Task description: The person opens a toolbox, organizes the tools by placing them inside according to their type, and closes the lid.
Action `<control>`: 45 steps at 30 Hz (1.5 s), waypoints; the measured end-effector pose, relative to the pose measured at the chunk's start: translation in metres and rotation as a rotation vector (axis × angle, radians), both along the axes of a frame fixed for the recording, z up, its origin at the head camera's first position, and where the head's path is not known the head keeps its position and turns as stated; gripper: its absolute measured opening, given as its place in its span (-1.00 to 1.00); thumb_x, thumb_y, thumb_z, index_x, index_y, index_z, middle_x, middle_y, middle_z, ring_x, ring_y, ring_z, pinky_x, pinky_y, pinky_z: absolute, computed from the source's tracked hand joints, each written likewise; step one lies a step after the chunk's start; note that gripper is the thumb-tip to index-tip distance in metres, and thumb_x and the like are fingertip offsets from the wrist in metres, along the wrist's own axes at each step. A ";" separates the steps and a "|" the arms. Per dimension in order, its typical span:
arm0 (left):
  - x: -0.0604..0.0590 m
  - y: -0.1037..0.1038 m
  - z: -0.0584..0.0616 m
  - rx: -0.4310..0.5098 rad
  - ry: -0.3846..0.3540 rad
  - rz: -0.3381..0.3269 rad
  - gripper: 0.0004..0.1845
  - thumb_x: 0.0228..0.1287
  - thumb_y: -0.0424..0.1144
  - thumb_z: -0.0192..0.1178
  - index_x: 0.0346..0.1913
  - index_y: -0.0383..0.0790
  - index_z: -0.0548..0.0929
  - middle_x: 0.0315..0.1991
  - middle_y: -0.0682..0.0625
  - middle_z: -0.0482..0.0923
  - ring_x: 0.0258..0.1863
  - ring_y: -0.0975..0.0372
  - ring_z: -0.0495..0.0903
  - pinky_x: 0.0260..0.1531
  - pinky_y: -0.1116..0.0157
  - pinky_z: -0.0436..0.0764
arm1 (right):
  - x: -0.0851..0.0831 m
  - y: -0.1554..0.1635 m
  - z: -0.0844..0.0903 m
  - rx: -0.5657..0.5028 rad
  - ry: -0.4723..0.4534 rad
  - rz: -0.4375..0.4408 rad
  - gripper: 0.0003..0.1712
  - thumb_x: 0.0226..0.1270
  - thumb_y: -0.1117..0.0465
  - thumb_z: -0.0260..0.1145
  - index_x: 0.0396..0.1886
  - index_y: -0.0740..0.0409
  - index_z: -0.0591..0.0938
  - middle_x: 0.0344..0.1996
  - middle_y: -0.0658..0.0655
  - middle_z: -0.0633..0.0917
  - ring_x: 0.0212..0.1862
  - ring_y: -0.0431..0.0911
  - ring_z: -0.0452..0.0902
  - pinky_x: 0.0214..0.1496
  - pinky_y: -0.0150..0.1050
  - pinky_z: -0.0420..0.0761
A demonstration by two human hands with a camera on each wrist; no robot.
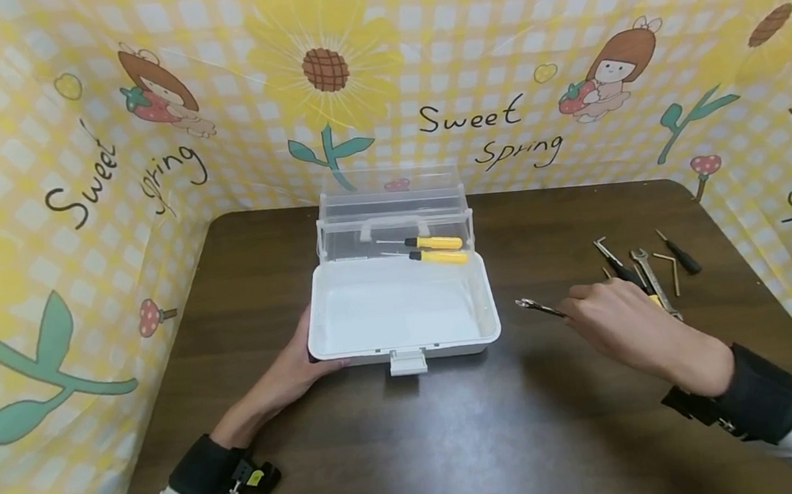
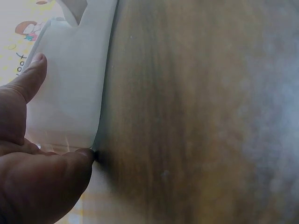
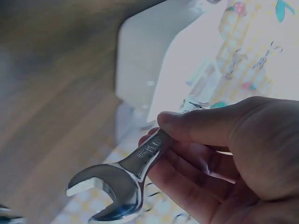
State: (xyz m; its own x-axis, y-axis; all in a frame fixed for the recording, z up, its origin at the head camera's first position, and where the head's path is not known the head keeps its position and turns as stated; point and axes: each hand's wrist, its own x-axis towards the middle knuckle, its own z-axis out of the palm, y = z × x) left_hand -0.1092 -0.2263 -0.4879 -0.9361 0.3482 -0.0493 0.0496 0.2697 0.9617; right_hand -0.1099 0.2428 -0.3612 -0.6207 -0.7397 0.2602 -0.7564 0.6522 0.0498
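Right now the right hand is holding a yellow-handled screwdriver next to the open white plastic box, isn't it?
Not quite. The right hand pinches a shiny silver metal wrench, as the right wrist view shows. The two yellow-handled screwdrivers lie in the clear lid. The rest is right: it is beside the open white plastic box.

My left hand (image 1: 298,365) lies low, forearm angled inward, thumb (image 2: 29,77) raised straight and the other fingers (image 2: 56,177) stretched flat together below it. My right hand (image 1: 614,321) hovers with its back upward, wrist bent, thumb (image 3: 205,126) pressed against curled fingers (image 3: 187,177) in a pinch. Both wrists wear black bands over white sleeves.
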 end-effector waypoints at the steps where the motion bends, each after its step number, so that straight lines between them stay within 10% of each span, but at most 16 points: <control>1: 0.001 0.000 0.000 0.000 0.000 0.002 0.29 0.34 -0.20 0.50 0.71 0.35 -0.35 0.74 0.07 -0.28 0.64 0.05 -0.08 0.50 -0.22 0.00 | -0.001 -0.004 0.005 0.017 0.006 0.019 -0.65 0.14 0.47 0.53 -0.57 0.03 0.59 -0.63 -0.10 0.43 -0.63 -0.25 0.23 -0.58 -0.31 0.20; 21: 0.001 -0.001 0.002 -0.015 -0.004 0.010 0.27 0.36 -0.19 0.49 0.72 0.33 -0.34 0.74 0.02 -0.27 0.63 0.02 -0.07 0.50 -0.23 -0.01 | -0.017 -0.086 0.030 0.189 0.046 0.162 -0.78 0.12 0.57 0.48 -0.37 0.18 0.78 -0.62 -0.01 0.50 -0.59 -0.20 0.27 -0.55 -0.32 0.21; 45: 0.002 0.002 0.002 -0.003 -0.006 0.009 0.27 0.36 -0.19 0.49 0.73 0.24 -0.34 0.75 0.00 -0.27 0.64 0.02 -0.08 0.50 -0.21 0.02 | -0.047 -0.150 -0.018 0.227 0.006 0.273 -0.85 0.25 0.48 0.53 -0.35 0.15 0.83 -0.56 0.04 0.65 -0.51 -0.12 0.55 -0.46 -0.32 0.44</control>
State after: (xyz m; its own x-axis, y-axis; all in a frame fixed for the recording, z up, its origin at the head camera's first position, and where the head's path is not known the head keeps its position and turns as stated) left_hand -0.1069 -0.2248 -0.4863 -0.9388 0.3398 -0.0564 0.0411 0.2731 0.9611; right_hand -0.1569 0.0925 -0.3791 -0.3914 -0.9173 0.0735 -0.9003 0.3983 0.1754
